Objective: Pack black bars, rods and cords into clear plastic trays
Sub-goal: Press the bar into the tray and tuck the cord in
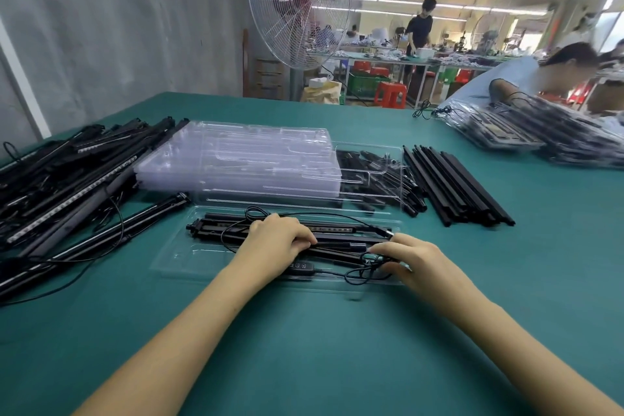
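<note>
Cloth of teal green covered the worktop (304,348). Near its front edge lay a shallow clear plastic tray (182,260), and in it long black bars (219,230) lay side by side along its length. The left hand (277,236) rested on the middle of these bars, its fingers (304,241) pressed together and curled down over one of them. The right hand (415,260) sat at the tray's right end, its fingers (380,249) and thumb curled round a looped thin black cord (358,277). A small black inline controller (300,266) on that cord lay in the tray between the two hands.

Behind the tray stood a stack of empty clear plastic trays (243,159). Just to its right a single clear tray (388,159) lay over a heap of short black pieces (354,172), and beside that lay a row of long black rods (456,186). At the far left sprawled a loose pile of black bars and cords (67,165). At the far right another person (520,74) leaned over clear-bagged packs (526,135). A large wire-caged fan (297,10) stood beyond the worktop.
</note>
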